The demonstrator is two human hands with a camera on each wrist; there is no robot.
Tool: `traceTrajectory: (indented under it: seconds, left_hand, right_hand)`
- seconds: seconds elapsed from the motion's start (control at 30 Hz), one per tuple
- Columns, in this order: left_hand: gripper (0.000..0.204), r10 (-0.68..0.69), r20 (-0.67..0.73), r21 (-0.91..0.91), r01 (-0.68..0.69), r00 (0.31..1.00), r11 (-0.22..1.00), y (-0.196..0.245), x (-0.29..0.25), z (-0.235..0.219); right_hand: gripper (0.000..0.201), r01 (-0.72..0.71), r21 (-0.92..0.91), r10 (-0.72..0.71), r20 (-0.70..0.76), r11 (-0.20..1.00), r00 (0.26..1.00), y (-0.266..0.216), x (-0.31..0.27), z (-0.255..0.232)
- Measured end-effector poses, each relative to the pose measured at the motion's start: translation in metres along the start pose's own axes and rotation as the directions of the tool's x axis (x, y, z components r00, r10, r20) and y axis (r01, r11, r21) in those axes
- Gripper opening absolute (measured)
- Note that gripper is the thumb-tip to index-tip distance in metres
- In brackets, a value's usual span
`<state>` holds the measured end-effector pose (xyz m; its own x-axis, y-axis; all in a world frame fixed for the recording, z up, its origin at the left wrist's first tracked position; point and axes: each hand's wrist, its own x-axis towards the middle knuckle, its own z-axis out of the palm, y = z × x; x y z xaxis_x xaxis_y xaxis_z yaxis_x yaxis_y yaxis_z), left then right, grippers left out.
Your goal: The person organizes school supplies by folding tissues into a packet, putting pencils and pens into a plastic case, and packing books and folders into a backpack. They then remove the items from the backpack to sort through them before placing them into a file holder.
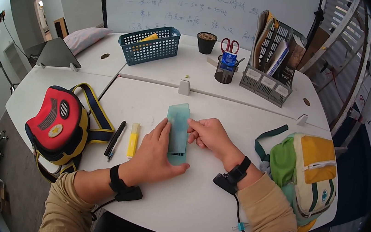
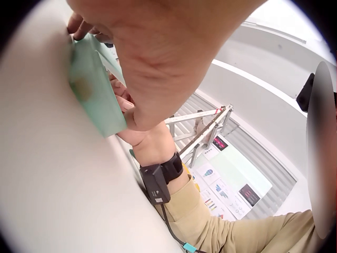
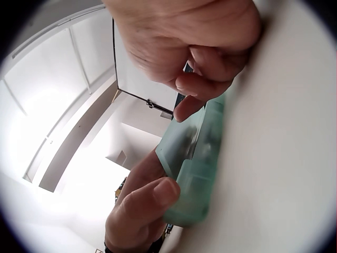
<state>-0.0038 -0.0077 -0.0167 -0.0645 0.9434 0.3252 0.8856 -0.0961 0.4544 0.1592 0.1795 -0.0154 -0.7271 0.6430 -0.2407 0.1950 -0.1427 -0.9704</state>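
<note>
A translucent teal case [image 1: 177, 131] lies lengthwise on the white table between the two hands. The left hand [image 1: 152, 151] grips it along its left side, fingers on the far part and thumb by the near end. The right hand [image 1: 210, 137] pinches the case's right edge with thumb and index finger, the other fingers curled. In the right wrist view a lid-like panel of the case [image 3: 179, 142] stands raised at an angle from the body [image 3: 197, 184]. What lies inside cannot be made out.
Left of the case are a yellow highlighter [image 1: 133, 140], a black pen [image 1: 117, 138] and a red backpack [image 1: 57, 121]. A green and yellow backpack [image 1: 306, 172] lies on the right. Behind stand a teal basket [image 1: 149, 51], a plant pot [image 1: 206, 44], a pen holder [image 1: 224, 72] and a file rack [image 1: 265, 86].
</note>
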Motion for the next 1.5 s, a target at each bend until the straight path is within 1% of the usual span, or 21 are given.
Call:
traceTrajectory:
  seconds: [0.03, 0.1, 0.2, 0.23, 0.33, 0.4, 0.43, 0.5, 0.57, 0.63, 0.73, 0.77, 0.87, 0.9, 0.93, 1.0, 1.07, 1.1, 1.2, 1.4, 1.5]
  left_hand:
    - [0.117, -0.001, -0.011, -0.013, 0.001, 1.000, 1.000, 0.000, 0.000, 0.000]
    - [0.111, -0.003, -0.035, -0.038, 0.001, 0.999, 0.999, -0.001, -0.001, -0.002]
    - [0.091, -0.131, 0.067, -0.215, 0.143, 0.989, 0.966, -0.007, 0.007, -0.009]
    - [0.085, -0.136, 0.064, -0.257, 0.148, 0.989, 0.955, -0.009, 0.006, -0.010]
    - [0.070, -0.163, 0.049, -0.395, 0.169, 0.985, 0.903, -0.009, 0.005, -0.013]
    - [0.066, -0.195, 0.033, -0.497, 0.185, 0.980, 0.848, 0.000, 0.003, -0.021]
    - [0.067, -0.235, 0.040, -0.497, 0.224, 0.971, 0.838, 0.001, 0.003, -0.025]
    - [0.069, -0.316, 0.055, -0.495, 0.301, 0.947, 0.815, 0.000, 0.004, -0.032]
    - [0.075, -0.180, -0.145, -0.224, 0.146, 0.973, 0.964, -0.014, 0.004, -0.034]
    - [0.082, -0.004, -0.267, 0.076, 0.025, 0.964, 0.997, -0.024, 0.006, -0.040]
    - [0.078, 0.000, -0.188, 0.292, 0.056, 0.982, 0.955, -0.034, 0.003, -0.048]
    - [0.064, 0.042, -0.252, 0.177, 0.004, 0.967, 0.984, -0.049, 0.002, -0.044]
    - [0.041, 0.007, -0.369, 0.124, 0.042, 0.929, 0.991, -0.066, 0.016, -0.073]
    - [0.024, -0.103, -0.415, 0.006, 0.115, 0.904, 0.993, -0.059, 0.021, -0.088]
    - [0.022, -0.208, -0.414, -0.042, 0.209, 0.886, 0.977, -0.058, 0.022, -0.099]
    - [0.026, -0.327, -0.320, 0.048, 0.360, 0.889, 0.932, -0.063, 0.016, -0.110]
    - [0.030, -0.329, -0.135, 0.304, 0.354, 0.935, 0.884, -0.077, 0.002, -0.107]
    - [0.031, -0.447, -0.025, 0.345, 0.427, 0.894, 0.836, -0.068, 0.001, -0.109]
    - [0.026, -0.471, 0.062, 0.461, 0.393, 0.880, 0.796, -0.075, 0.000, -0.101]
    - [0.023, -0.474, 0.030, 0.539, 0.385, 0.880, 0.749, -0.085, 0.002, -0.087]
    - [0.024, -0.469, 0.055, 0.517, 0.377, 0.881, 0.768, -0.078, 0.004, -0.091]
  right_hand:
    - [0.037, -0.001, 0.019, 0.000, 0.016, 1.000, 1.000, 0.000, 0.000, 0.000]
    - [0.033, 0.074, 0.110, -0.079, 0.047, 0.991, 0.996, 0.005, 0.003, -0.001]
    - [0.025, 0.141, 0.152, -0.153, 0.073, 0.978, 0.986, 0.008, 0.003, -0.003]
    - [0.022, 0.156, 0.150, -0.169, 0.081, 0.976, 0.982, 0.008, 0.003, -0.003]
    - [0.021, 0.285, -0.112, -0.283, 0.034, 0.952, 0.958, 0.020, 0.009, 0.000]
    - [0.024, 0.290, -0.231, -0.299, -0.004, 0.929, 0.954, 0.022, 0.007, 0.001]
    - [0.026, 0.288, -0.291, -0.308, -0.022, 0.912, 0.951, 0.022, 0.005, 0.001]
    - [0.027, 0.291, -0.301, -0.315, -0.032, 0.908, 0.949, 0.024, 0.006, 0.001]
    - [0.028, 0.297, -0.316, -0.325, -0.040, 0.901, 0.945, 0.025, 0.007, 0.000]
    - [0.027, 0.303, -0.335, -0.336, -0.043, 0.892, 0.941, 0.026, 0.007, 0.000]
    - [0.026, 0.294, -0.360, -0.332, -0.046, 0.885, 0.942, 0.022, 0.003, 0.001]
    - [0.026, 0.289, -0.348, -0.324, -0.045, 0.892, 0.945, 0.023, 0.004, 0.002]
    - [0.025, 0.281, -0.322, -0.307, -0.030, 0.904, 0.951, 0.025, 0.007, 0.001]
    - [0.025, 0.278, -0.322, -0.303, -0.029, 0.905, 0.953, 0.023, 0.006, 0.001]
    - [0.024, 0.273, -0.321, -0.298, -0.030, 0.907, 0.954, 0.022, 0.004, 0.001]
    - [0.023, 0.268, -0.346, -0.297, -0.033, 0.899, 0.954, 0.019, 0.003, 0.003]
    - [0.023, 0.256, -0.342, -0.285, -0.037, 0.904, 0.958, 0.018, 0.003, 0.003]
    - [0.023, 0.257, -0.336, -0.285, -0.037, 0.906, 0.958, 0.019, 0.004, 0.003]
    - [0.024, 0.257, -0.315, -0.284, -0.042, 0.914, 0.958, 0.021, 0.005, 0.003]
    - [0.027, 0.264, -0.287, -0.290, -0.049, 0.921, 0.956, 0.021, 0.004, 0.004]
    - [0.028, 0.255, -0.276, -0.281, -0.059, 0.927, 0.958, 0.019, 0.004, 0.004]
